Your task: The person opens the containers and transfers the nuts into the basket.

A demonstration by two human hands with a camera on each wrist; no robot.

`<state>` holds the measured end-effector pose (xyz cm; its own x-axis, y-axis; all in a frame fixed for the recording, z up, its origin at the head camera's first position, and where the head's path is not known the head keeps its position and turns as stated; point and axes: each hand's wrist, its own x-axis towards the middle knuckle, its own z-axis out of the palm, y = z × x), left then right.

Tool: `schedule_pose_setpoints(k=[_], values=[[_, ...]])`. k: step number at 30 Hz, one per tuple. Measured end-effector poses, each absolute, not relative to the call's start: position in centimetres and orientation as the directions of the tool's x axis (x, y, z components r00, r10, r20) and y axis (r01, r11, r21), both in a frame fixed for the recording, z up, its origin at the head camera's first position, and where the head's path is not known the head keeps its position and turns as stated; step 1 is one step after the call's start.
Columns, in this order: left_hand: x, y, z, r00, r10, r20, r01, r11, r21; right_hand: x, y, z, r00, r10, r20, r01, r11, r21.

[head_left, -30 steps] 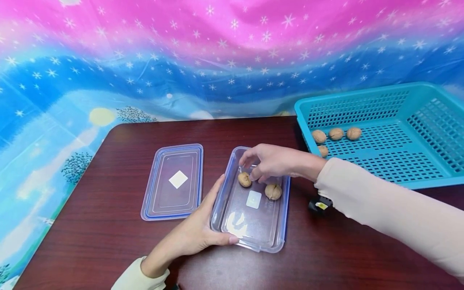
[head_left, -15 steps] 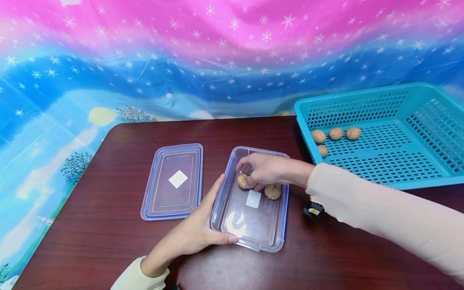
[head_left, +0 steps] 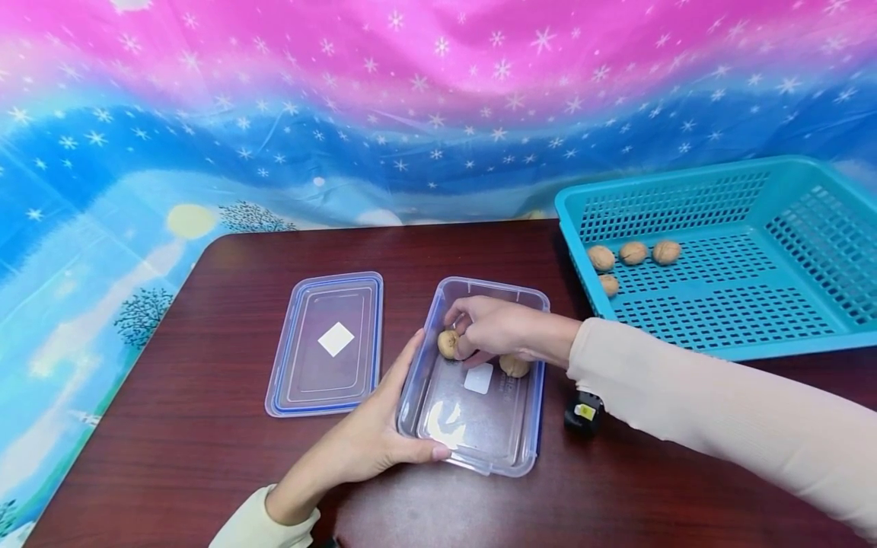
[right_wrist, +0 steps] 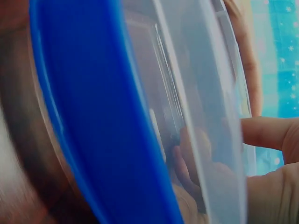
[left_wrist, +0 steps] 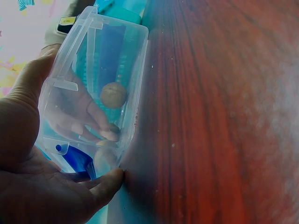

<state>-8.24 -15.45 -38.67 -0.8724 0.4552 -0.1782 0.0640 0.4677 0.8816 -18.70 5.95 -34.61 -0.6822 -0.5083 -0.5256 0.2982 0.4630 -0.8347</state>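
A clear plastic food container [head_left: 473, 426] stands open on the table. My left hand [head_left: 370, 438] grips its near left corner, thumb over the near rim and fingers along the left side. Inside it, my right hand [head_left: 493, 327] holds a walnut [head_left: 448, 344] between thumb and fingers, against the left wall. A second walnut [head_left: 514, 366] lies by the right wall, partly covered by the right wrist. Through the side in the left wrist view, one walnut [left_wrist: 113, 95] shows beyond the right fingers. A blue clip [right_wrist: 98, 102] fills much of the right wrist view.
The container's lid [head_left: 308, 380], with a blue seal and white label, lies flat to the left. A turquoise basket [head_left: 754, 348] at the right holds several walnuts [head_left: 633, 253] in its left end. A patterned cloth [head_left: 411, 114] hangs behind the table.
My right hand has moved lower into the container and closed on the left walnut, shifting it left to the wall. The left hand and container have stayed put.
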Motion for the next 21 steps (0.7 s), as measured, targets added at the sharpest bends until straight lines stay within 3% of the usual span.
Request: schedule_pose_setpoints(k=[9,21], values=[[-8.3,-15.4,-38.6,-0.867,0.47,-0.167,0.079,0.459,0.885,-18.3,5.8,-35.6,-0.668,-0.537,-0.515,0.42,0.299,-0.857],[-8.3,-15.4,-38.5,-0.866,0.47,-0.172,0.072,0.457,0.886,-17.9,5.5,-35.7,-0.702,-0.518,-0.49,0.436,0.231,-0.87]])
